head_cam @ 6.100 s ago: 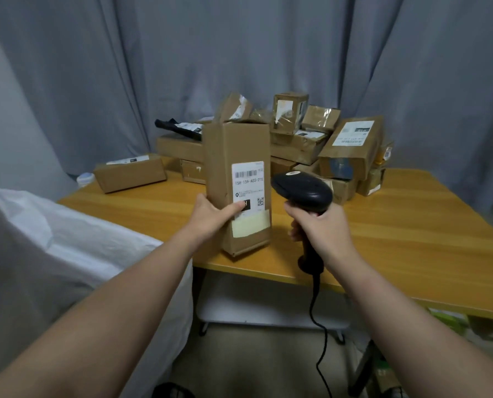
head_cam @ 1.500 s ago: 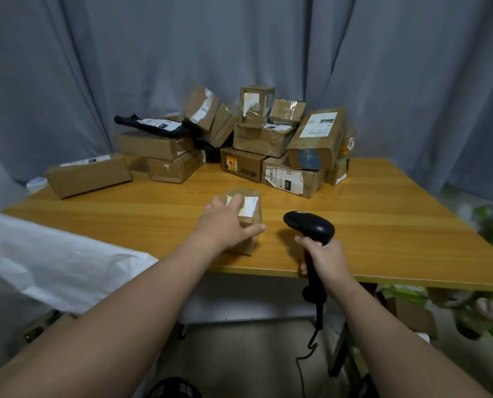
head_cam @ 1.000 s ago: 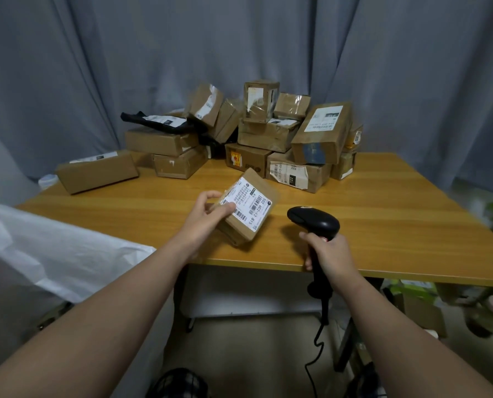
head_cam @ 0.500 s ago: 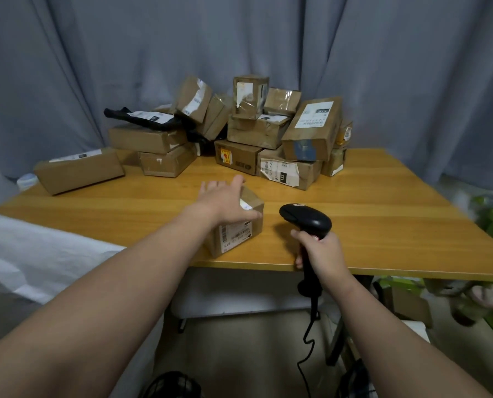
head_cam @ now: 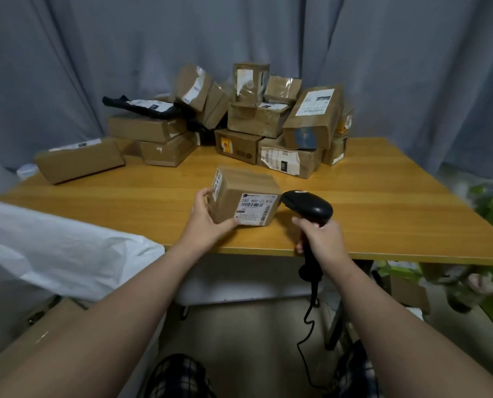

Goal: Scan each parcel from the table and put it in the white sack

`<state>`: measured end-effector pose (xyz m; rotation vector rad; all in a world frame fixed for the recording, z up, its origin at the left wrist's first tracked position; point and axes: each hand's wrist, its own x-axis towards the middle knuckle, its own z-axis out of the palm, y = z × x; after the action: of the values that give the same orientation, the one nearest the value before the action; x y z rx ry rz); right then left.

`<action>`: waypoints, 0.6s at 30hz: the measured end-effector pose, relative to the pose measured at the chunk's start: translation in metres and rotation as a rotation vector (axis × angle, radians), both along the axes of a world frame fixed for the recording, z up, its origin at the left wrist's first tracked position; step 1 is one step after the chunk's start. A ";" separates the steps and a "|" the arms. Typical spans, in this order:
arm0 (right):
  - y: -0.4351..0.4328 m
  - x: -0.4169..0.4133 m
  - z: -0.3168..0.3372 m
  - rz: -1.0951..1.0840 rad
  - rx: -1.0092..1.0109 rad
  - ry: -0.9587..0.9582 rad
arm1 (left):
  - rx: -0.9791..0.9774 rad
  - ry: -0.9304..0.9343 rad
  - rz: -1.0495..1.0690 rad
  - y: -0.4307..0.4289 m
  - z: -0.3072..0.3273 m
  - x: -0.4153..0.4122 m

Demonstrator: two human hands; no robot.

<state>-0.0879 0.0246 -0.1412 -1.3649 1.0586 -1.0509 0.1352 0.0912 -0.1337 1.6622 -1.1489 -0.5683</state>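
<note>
Fingers (head_cam: 203, 194) grip one parcel (head_cam: 246, 185) and one scanner (head_cam: 308, 206).

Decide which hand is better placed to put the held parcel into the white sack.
Left: the left hand grips the parcel and the white sack lies on its side; the right hand holds the scanner.

place: makeshift parcel-sorting room | evidence: grey curtains (head_cam: 96, 53), wooden table (head_cam: 383, 211), piled parcels (head_cam: 254, 122)
</note>
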 end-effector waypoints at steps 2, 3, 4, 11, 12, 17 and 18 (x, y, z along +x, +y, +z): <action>0.001 0.001 0.001 0.005 0.005 0.014 | 0.069 -0.145 0.040 0.003 0.000 0.001; 0.002 0.001 0.003 0.010 0.011 0.016 | 0.078 -0.209 0.055 0.004 0.003 0.001; 0.003 0.002 0.004 0.015 0.018 0.019 | 0.066 -0.252 0.052 0.004 0.007 0.003; 0.027 -0.005 0.007 0.066 -0.093 0.012 | 0.192 -0.338 -0.203 -0.007 0.031 0.028; 0.033 -0.006 0.007 0.081 -0.110 0.006 | 0.184 -0.308 -0.227 -0.009 0.032 0.029; 0.053 -0.006 0.003 0.076 -0.121 -0.018 | 0.073 -0.105 -0.192 -0.014 0.037 0.017; 0.056 -0.005 0.001 0.057 -0.137 0.006 | 0.063 -0.045 -0.167 -0.014 0.037 0.014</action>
<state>-0.0932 0.0804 -0.1401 -1.5004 0.9608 -1.0940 0.1490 0.0775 -0.0963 1.6488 -1.3228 -0.6812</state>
